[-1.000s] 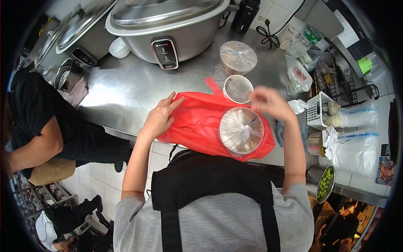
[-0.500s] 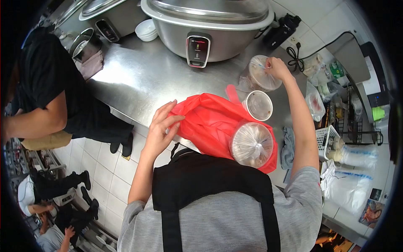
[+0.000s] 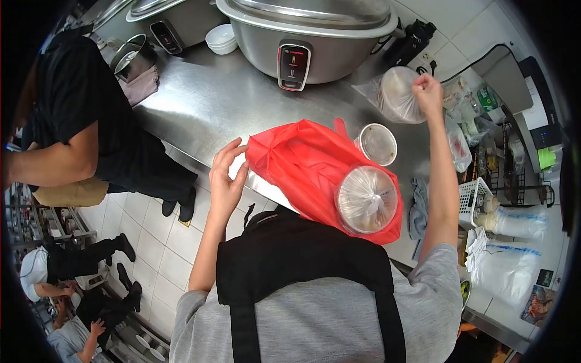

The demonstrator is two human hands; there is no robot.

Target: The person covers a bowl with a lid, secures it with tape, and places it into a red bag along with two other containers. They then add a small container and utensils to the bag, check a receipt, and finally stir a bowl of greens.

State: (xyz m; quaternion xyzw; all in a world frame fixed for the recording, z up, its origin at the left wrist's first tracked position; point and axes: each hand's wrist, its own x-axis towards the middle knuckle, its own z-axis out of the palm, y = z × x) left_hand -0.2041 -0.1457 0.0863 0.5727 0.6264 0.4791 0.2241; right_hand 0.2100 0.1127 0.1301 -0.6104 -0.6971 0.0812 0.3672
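Observation:
My right hand (image 3: pixel 428 95) is pinched on the gathered top of a clear plastic bag holding a round tub (image 3: pixel 399 91), held at the back right near the wall. My left hand (image 3: pixel 228 178) has its fingers spread and curved, fingertips right at the left edge of a red carrier bag (image 3: pixel 296 160) that lies slack on the steel counter. On the right end of the red bag rests another round tub in a knotted clear bag (image 3: pixel 367 199). A white lidded cup (image 3: pixel 377 144) stands just behind it, between the two bagged tubs.
A large rice cooker (image 3: pixel 315 42) stands at the back, with stacked white bowls (image 3: pixel 221 39) beside it. A black bottle (image 3: pixel 411 43) and a white basket (image 3: pixel 473 202) are to the right. A co-worker in black (image 3: pixel 72 109) stands at left; other people are farther off.
My right hand has lifted and shifted the bagged tub to the right. My left hand's fingers have drawn back from the red bag's opening to its left edge.

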